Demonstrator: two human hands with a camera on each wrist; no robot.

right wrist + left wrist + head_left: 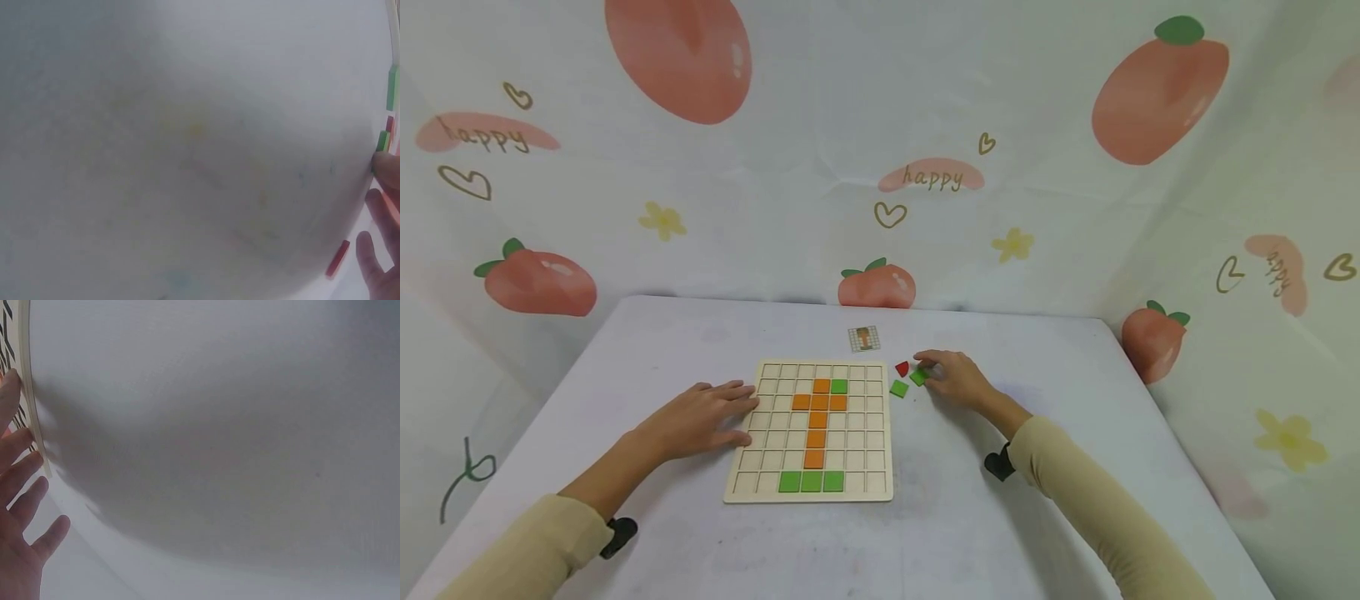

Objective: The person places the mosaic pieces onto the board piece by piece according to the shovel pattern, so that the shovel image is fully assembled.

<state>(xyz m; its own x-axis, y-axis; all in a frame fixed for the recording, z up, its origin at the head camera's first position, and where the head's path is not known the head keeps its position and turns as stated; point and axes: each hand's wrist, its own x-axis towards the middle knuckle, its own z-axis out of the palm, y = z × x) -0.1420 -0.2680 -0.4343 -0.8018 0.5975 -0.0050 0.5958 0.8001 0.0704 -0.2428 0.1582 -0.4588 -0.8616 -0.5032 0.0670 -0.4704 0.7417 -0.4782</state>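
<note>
A pale wooden grid board (865,492) lies on the table, with orange square tiles (818,402) and green square tiles (811,481) in some cells. My left hand (700,419) rests against the board's left edge, fingers extended; in the left wrist view its fingertips touch the board's rim (26,375). Right of the board, my right hand (955,379) pinches a green square tile (918,377) with thumb and fingertips; the right wrist view shows the thumb on this green tile (383,140). A loose green tile (898,388) and a red piece (902,368) lie beside it.
A small picture card (864,338) lies beyond the board, showing an orange and green pattern on a grid. Another red piece (337,259) lies near the right fingers in the right wrist view. A patterned cloth (790,208) hangs behind the white table (940,533).
</note>
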